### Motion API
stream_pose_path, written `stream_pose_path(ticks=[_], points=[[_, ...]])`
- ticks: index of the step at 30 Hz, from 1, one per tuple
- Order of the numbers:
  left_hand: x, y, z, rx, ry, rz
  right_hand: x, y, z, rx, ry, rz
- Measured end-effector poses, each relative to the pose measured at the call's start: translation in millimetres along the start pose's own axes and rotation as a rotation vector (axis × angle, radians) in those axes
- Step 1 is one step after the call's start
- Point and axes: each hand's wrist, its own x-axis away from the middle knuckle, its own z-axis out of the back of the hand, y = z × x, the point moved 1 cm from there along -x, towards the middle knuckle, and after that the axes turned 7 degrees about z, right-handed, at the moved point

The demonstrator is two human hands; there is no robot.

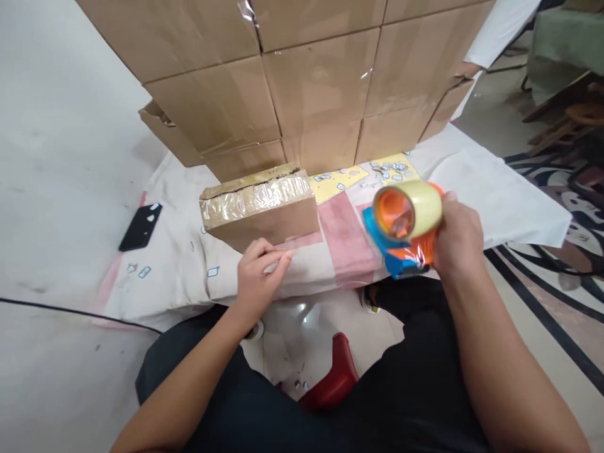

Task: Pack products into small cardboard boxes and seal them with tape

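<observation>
Clock positions are taken from the left hand, with twelve o'clock pointing away from the person.

The right hand (457, 236), between two and three o'clock, is grasping an orange-and-blue tape dispenser (418, 248) by its orange end. The dispenser is carrying a pale yellow tape roll (427, 209), whose open core is facing toward nine o'clock; the blue end is pointing the same way, and both parts are showing slight blur.

The left hand (257, 280) is hovering by the lower front edge of a small cardboard box (264, 223), with its fingers bending and the tips drawing close to the thumb. Whether it is pinching anything thin, or touching the box, cannot be told.

The box is standing at twelve o'clock on the patterned cloth (352, 242), and glossy clear tape is covering its upper side. Behind it, between twelve and one, a large cardboard stack (321, 94) is rising, with seams dividing its face into panels. A flat black object (140, 228) is lying between nine and ten o'clock. Below the table edge, toward five o'clock, a red seat part (340, 371) is showing between the person's knees.
</observation>
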Motion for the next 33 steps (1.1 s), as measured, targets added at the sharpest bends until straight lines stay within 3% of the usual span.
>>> stream_pose_path(ticks=[3,7,10,13,16,18,24,29,33], points=[[5,3,1,0.236,-0.134,0.2,-34,28,-8,-0.117,0.352,-0.152],[6,1,0,0.468,-0.195,0.463,-65,63,-43,-0.168,0.353,-0.207],[-3,-2,5,0.611,-0.223,0.568,-63,68,-53,-0.092,0.266,-0.249],[-11,-3,11,0.66,-0.249,0.581,-42,50,-51,0.037,0.349,-0.148],[-15,0,17,0.651,-0.285,0.544,-20,26,-54,0.372,0.435,0.055],[-16,3,19,0.633,-0.314,0.518,-11,18,-64,0.52,0.39,0.117],[-16,9,24,0.635,-0.342,0.485,-17,12,-87,0.653,0.256,0.099],[-13,9,28,0.609,-0.349,0.47,-25,10,-59,1.019,0.281,0.084],[-12,9,25,0.594,-0.385,0.47,-35,24,-25,1.055,0.113,-0.007]])
